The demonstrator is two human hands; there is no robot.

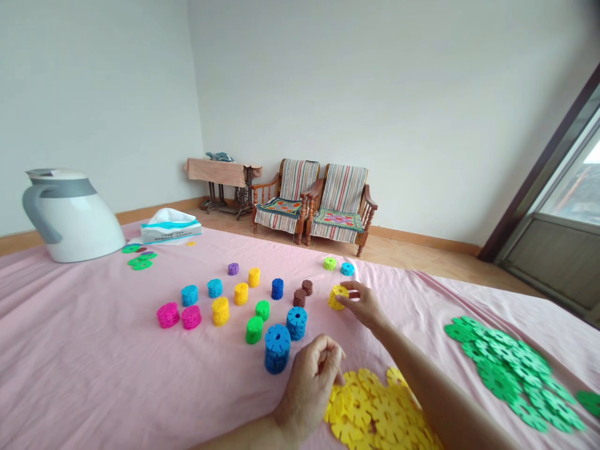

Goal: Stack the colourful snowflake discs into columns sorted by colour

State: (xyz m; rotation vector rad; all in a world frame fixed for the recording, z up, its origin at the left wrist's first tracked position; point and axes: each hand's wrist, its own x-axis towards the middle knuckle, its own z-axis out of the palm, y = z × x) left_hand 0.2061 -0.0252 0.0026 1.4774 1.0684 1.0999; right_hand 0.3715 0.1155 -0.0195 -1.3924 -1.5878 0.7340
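Note:
My right hand [368, 306] has its thumb and fingers round a short stack of yellow notched plastic discs [336, 297] that rests on the pink cloth. Closer to me, my left hand [313, 378] is closed with its fingers curled beside a loose pile of yellow notched discs [370, 409]. Whatever its fingertips may hold is hidden. Just left of this hand stands a tall blue disc stack [277, 350], with another blue stack [297, 322] behind it. Beyond my right hand sit a light green stack [329, 264] and a light blue one [347, 269].
More small stacks, such as pink [191, 317], green [254, 329] and brown [299, 297], stand across the pink cloth [103, 350]. Loose green discs [510, 369] lie at the right. A white kettle [84, 219] and a tissue box [171, 230] occupy the far left.

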